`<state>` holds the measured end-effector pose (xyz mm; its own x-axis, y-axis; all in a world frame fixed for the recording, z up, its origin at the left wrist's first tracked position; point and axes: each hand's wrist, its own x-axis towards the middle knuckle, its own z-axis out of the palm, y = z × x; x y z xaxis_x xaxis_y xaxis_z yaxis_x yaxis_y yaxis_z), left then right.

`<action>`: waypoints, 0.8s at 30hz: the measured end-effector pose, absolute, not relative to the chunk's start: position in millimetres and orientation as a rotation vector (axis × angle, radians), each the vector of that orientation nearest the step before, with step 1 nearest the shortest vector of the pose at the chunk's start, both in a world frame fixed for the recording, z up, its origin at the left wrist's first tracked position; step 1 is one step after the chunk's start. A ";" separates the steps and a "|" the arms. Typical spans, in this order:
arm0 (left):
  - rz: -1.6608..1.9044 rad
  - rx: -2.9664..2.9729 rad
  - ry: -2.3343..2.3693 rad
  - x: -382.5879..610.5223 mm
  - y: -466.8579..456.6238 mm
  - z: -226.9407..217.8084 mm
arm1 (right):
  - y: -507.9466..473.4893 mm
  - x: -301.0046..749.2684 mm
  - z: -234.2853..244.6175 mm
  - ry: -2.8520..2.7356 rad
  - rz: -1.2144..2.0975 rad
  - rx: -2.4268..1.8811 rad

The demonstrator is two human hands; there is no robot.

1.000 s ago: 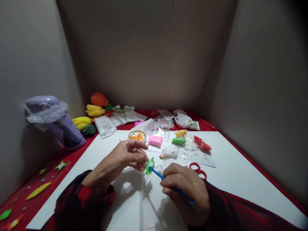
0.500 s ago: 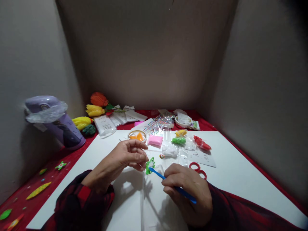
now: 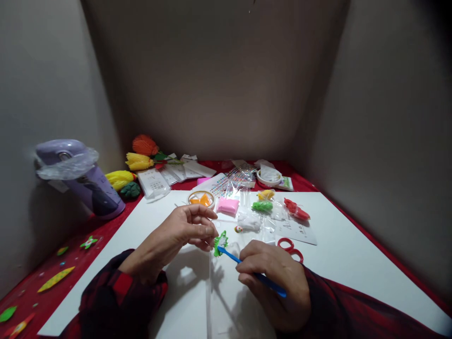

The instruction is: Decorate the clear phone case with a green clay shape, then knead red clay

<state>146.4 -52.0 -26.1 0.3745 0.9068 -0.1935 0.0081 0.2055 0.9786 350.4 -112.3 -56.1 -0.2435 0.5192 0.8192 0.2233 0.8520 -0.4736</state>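
Note:
My left hand (image 3: 189, 229) pinches the edge of a small green-and-white clay piece (image 3: 220, 242) with a jagged outline, held above the white board. In my right hand (image 3: 273, 278) is a blue plastic modelling tool (image 3: 231, 255), gripped like a pen, its tip touching the clay piece. Just beyond the hands lie a pink clay packet (image 3: 228, 206) and a bag of white clay (image 3: 249, 221). Beside that bag sits a tiny white-and-red figure (image 3: 238, 229). Red-handled scissors (image 3: 285, 243) lie partly behind my right hand.
A white board (image 3: 353, 263) covers most of the red cloth. Green (image 3: 262, 206), yellow (image 3: 265, 194) and red clay packets (image 3: 296, 209) lie at the back right. Near the back are a tape roll (image 3: 201, 200) and gem stickers (image 3: 240, 178). A purple tumbler (image 3: 83, 179) stands at left.
The tip of the blue modelling tool and my right hand have shifted very slightly left. My left hand and the clay piece stay in place.

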 end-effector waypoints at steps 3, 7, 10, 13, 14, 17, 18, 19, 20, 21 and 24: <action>0.802 1.200 0.981 146.3 -52.0 -26.3 | -112.6 350.1 -55.9 -1.836 0.305 -0.560; 0.794 1.196 0.993 146.9 -53.7 -24.0 | -112.1 350.7 -56.5 -1.843 0.317 -0.553; 0.798 1.205 0.990 147.6 -55.9 -20.8 | -112.3 351.7 -57.4 -1.842 0.321 -0.549; 0.804 1.215 0.973 147.5 -55.9 -21.6 | -112.9 352.5 -57.6 -1.816 0.316 -0.553; 0.803 1.217 0.968 147.2 -55.2 -22.9 | -113.0 352.6 -57.5 -1.806 0.316 -0.548; 0.797 1.220 0.968 146.1 -52.5 -27.8 | -112.4 352.5 -57.5 -1.806 0.330 -0.537; 0.796 1.221 0.971 145.7 -51.8 -28.9 | -112.0 352.4 -57.7 -1.810 0.338 -0.534; 0.795 1.221 0.975 145.4 -51.3 -29.7 | -111.6 352.2 -57.9 -1.814 0.343 -0.535; 0.795 1.220 0.978 145.1 -51.1 -30.0 | -111.2 352.1 -58.1 -1.819 0.344 -0.537; 0.796 1.220 0.980 144.9 -51.0 -30.0 | -110.9 352.0 -58.3 -1.825 0.343 -0.539; 0.797 1.219 0.983 144.6 -52.0 -28.7 | -110.6 352.1 -58.4 -1.840 0.343 -0.546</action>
